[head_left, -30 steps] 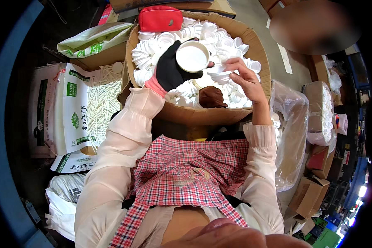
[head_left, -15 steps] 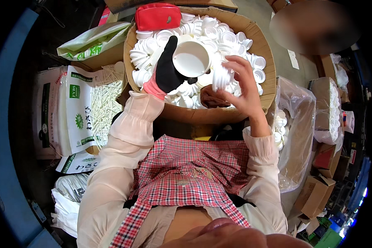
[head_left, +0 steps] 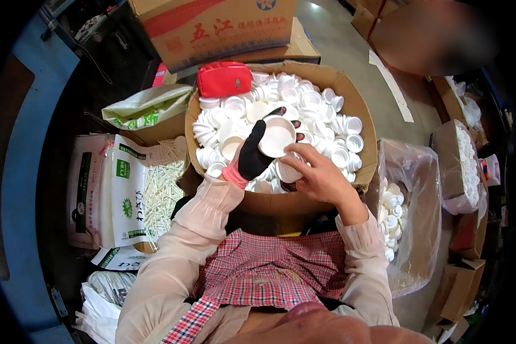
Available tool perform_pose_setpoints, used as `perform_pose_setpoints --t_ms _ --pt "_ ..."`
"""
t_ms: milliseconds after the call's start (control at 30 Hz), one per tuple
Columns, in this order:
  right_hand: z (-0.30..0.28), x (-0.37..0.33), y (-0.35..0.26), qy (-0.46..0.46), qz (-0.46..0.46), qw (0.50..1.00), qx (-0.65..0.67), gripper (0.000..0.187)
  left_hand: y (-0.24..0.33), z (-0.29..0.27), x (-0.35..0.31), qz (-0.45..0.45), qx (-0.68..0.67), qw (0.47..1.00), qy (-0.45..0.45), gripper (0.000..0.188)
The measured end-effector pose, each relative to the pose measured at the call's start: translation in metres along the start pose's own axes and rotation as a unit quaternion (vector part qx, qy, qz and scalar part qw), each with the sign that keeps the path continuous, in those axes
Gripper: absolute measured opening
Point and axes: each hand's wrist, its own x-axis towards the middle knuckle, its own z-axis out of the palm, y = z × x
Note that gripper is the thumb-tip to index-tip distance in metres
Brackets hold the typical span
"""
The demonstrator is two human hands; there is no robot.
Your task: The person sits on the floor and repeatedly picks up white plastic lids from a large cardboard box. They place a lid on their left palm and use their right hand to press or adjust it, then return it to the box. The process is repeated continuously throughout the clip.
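My left hand [head_left: 252, 156], in a black glove with a pink cuff, is closed around a shallow white round cap [head_left: 277, 136], its hollow side facing up. My bare right hand [head_left: 324, 179] pinches another white cap [head_left: 288, 171] just below and right of the first one. The fingertips of that hand come close to the first cap's rim. Both hands are over a large cardboard carton [head_left: 368, 123] full of loose white caps [head_left: 315, 102]. The fingers of my left hand are partly hidden behind its cap.
A red zip pouch [head_left: 225, 79] lies on the caps at the far left. Left of the carton, an opened bag holds thin white sticks [head_left: 161, 186]. To the right stands a plastic-lined box [head_left: 415, 218] with white pieces. Behind is a closed cardboard box [head_left: 218, 31].
The view has shifted, so the carton appears lower. My right hand has moved in toward my left, and its white cap or caps, blurred before, are now beside the left hand's cap.
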Motion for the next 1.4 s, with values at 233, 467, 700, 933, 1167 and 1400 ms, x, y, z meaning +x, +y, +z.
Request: perform_pose_setpoints --t_ms 233,467,700,933,1167,1400 --pt "-0.004 -0.006 -0.002 0.245 0.021 0.823 0.512 0.064 0.019 -0.008 0.001 -0.018 -0.213 0.972 -0.097 0.077" --pt "-0.005 0.0 0.003 0.269 0.082 0.818 0.502 0.078 0.02 -0.006 -0.004 -0.05 -0.211 0.974 -0.073 0.075" --pt "0.004 0.015 -0.013 0.253 0.054 0.963 0.082 0.07 -0.005 0.005 -0.006 0.059 0.136 0.982 0.121 0.059" --pt "0.015 0.024 -0.016 0.259 0.061 0.964 -0.01 0.068 -0.01 0.016 -0.011 0.064 0.123 0.985 0.102 0.063" --pt "0.016 0.026 -0.019 0.273 0.079 0.958 -0.038 0.064 -0.003 0.011 -0.015 0.205 0.46 0.864 0.004 0.064" --pt "0.017 0.026 -0.02 0.274 0.091 0.956 -0.045 0.063 -0.005 0.012 -0.014 0.145 0.354 0.924 0.019 0.063"
